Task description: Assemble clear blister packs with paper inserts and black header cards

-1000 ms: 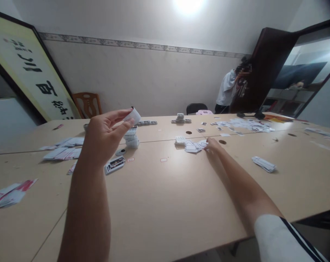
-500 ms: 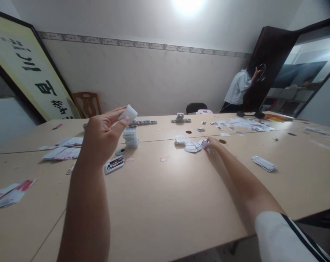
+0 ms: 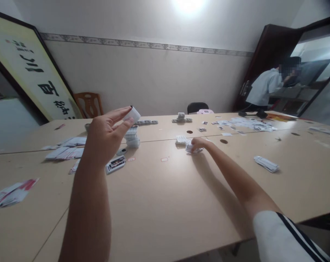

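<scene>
My left hand [image 3: 110, 133] is raised above the table, its thumb and fingers closed on a small white card [image 3: 132, 114]. Just behind and below it stands a tall stack of white cards [image 3: 132, 140]. A pile of dark-printed cards [image 3: 116, 163] lies closer to me. Farther right, my right hand [image 3: 199, 144] reaches down onto a loose heap of white cards [image 3: 191, 148], fingers bent against them; whether they grip one is hard to make out. A squared white stack [image 3: 181, 140] sits just left of that heap.
Paper bundles [image 3: 63, 153] lie at the left, and a bundle of white strips [image 3: 266, 163] at the right. Scattered cards and papers [image 3: 252, 123] spread over the far right. Small card stacks [image 3: 181, 117] stand at the back. A person [image 3: 266, 87] bends by the open door.
My right hand has moved left over the loose cards, which now look more gathered. My left hand stays raised with its card. The other person has moved right, toward the doorway.
</scene>
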`<state>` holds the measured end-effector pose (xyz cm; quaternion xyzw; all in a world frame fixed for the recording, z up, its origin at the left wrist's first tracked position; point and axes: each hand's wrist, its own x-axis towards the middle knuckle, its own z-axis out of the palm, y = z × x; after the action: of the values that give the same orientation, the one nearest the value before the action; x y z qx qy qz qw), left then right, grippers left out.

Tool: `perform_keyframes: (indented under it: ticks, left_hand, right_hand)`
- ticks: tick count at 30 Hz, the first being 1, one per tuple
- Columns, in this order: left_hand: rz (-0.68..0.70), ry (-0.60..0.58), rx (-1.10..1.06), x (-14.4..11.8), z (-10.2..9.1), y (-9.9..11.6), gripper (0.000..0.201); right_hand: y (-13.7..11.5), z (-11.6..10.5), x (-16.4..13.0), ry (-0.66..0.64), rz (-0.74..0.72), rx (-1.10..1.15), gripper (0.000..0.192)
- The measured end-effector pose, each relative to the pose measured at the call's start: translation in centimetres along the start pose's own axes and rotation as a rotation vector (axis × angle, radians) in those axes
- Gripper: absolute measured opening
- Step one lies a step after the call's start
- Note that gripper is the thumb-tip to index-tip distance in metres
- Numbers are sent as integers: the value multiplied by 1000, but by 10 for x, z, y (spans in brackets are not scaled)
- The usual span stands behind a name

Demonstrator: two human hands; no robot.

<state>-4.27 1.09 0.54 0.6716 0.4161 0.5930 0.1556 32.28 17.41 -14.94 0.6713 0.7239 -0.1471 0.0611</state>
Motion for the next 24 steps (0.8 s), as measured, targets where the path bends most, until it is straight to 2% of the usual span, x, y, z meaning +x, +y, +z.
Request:
perform_keyframes:
  ticks: [3, 7, 11, 18, 21, 24]
  left_hand:
    - [-11, -12, -18, 1, -1, -4, 43]
    - [-3, -3, -9, 3, -2, -8, 40]
    - [-1, -9, 4, 4, -2, -7, 40]
    - [4, -30, 31, 3, -2, -7, 42]
    - [2, -35, 41, 4, -2, -7, 41]
    - [1, -33, 58, 3, -2, -4, 40]
  right_hand:
    - [-15, 3, 7, 19, 32, -49, 31]
    - [-16, -4, 11, 81, 36, -59, 33]
    - [-15, -6, 14, 29, 24, -11, 33]
    - [-20, 6, 19, -37, 81, 117, 34]
    - [-21, 8, 20, 7, 114, 209, 35]
    - [-10, 3, 17, 96, 131, 360, 34]
